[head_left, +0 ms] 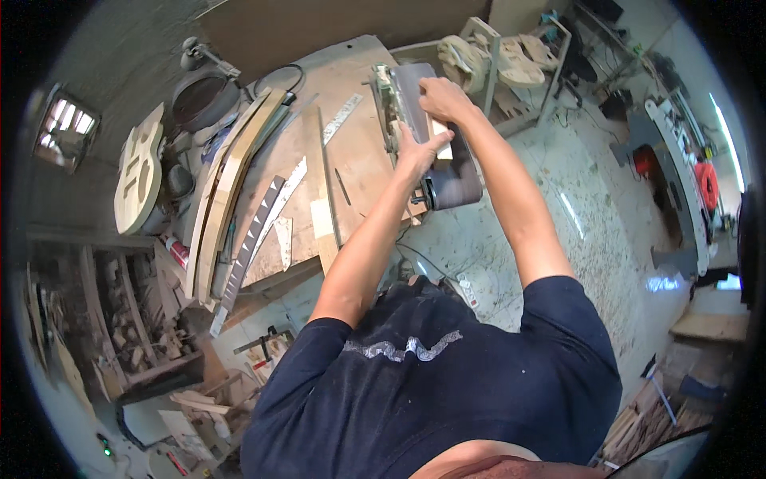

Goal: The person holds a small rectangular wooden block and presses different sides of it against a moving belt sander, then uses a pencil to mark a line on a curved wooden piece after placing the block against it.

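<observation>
Pale wood strip (pixel 444 150) lies on the belt sander (pixel 456 185), long axis roughly along its length; my left hand (pixel 416 152), nearly closed, clasps it from the sander's left, thumb across; my right hand (pixel 444 100) curls tightly on its far end, fingertips' contact hidden.

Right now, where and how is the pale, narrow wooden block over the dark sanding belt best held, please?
Probably by its long side edges, from above: the pale wooden block looks slim enough to pinch, while the dark sanding belt lies beneath.
</observation>
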`<move>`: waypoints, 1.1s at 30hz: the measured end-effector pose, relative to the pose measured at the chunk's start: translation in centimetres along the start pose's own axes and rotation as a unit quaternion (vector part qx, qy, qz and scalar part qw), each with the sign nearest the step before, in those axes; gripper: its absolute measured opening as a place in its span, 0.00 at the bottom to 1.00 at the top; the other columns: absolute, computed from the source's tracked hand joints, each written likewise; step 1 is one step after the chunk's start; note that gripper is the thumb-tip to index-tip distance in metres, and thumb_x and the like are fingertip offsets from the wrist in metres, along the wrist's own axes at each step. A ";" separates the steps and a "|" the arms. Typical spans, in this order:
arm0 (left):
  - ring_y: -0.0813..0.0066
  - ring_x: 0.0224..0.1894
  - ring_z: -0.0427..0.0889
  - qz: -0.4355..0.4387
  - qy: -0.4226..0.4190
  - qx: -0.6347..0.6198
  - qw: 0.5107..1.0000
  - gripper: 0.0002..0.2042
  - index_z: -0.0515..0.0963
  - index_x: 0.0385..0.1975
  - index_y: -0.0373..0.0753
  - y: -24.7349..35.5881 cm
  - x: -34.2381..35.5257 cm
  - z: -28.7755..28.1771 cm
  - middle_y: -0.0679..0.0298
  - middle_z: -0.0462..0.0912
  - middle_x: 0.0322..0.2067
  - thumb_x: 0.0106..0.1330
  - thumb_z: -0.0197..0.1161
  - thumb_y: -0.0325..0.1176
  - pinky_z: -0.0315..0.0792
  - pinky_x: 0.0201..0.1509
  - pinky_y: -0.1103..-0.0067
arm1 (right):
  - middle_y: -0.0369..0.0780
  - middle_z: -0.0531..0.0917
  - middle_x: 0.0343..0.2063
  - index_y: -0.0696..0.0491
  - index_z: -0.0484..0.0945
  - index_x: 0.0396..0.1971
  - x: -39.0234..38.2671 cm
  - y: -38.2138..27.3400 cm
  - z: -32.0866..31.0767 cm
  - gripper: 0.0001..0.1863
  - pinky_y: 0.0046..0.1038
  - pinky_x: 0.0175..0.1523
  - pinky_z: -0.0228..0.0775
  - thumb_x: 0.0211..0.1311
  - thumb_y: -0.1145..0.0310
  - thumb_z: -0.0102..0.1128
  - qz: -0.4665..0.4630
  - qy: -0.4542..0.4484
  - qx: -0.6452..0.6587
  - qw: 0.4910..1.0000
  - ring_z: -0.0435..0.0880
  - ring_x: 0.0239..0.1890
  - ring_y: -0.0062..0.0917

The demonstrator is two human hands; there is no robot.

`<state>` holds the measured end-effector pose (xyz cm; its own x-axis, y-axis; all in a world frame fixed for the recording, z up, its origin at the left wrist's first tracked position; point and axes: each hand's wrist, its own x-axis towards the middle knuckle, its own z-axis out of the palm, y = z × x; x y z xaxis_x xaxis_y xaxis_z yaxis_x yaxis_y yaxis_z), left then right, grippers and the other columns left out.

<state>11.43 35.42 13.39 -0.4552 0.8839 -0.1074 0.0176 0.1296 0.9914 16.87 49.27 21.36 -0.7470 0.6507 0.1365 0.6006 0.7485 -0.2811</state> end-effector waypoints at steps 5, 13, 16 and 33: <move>0.56 0.66 0.68 0.052 0.041 0.063 0.996 0.58 0.50 0.72 0.29 0.6 -1.8 -0.7 0.44 0.66 0.65 0.47 0.78 0.55 0.62 0.70 0.67 | 0.55 0.84 0.40 0.57 0.82 0.39 -1.3 -1.9 -0.5 0.16 0.45 0.52 0.74 0.52 0.66 0.55 -0.013 -0.032 0.012 0.999 0.83 0.47 0.49; 0.76 0.52 0.79 -0.070 -0.140 -0.268 0.951 0.34 0.65 0.64 0.41 1.4 -12.5 -10.6 0.64 0.79 0.52 0.62 0.71 0.49 0.75 0.55 0.71 | 0.37 0.83 0.40 0.57 0.79 0.48 -7.3 -13.1 -2.1 0.15 0.24 0.50 0.72 0.62 0.70 0.59 -0.119 -0.176 0.357 0.910 0.79 0.43 0.18; 0.71 0.52 0.82 -0.057 -0.052 -0.315 0.946 0.28 0.69 0.59 0.38 -1.4 -16.4 -16.7 0.63 0.81 0.50 0.61 0.72 0.39 0.78 0.55 0.68 | 0.39 0.80 0.51 0.56 0.72 0.59 -9.1 -19.6 1.8 0.22 0.22 0.51 0.72 0.68 0.65 0.61 -0.108 -0.166 0.382 0.903 0.79 0.46 0.19; 0.55 0.57 0.75 -0.094 0.401 -0.179 0.893 0.28 0.73 0.58 0.38 -16.4 -27.3 -36.8 0.56 0.74 0.56 0.65 0.66 0.51 0.66 0.67 0.63 | 0.31 0.83 0.35 0.56 0.82 0.50 -14.6 -27.3 17.9 0.16 0.18 0.41 0.67 0.69 0.64 0.59 0.061 -0.304 0.525 0.793 0.75 0.34 0.13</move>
<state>-9.19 -7.41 2.84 -0.9145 0.2364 -0.3284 -0.3462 -0.0370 0.9374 6.28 17.00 10.00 -0.8927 0.2892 -0.3456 0.3488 -0.0423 -0.9362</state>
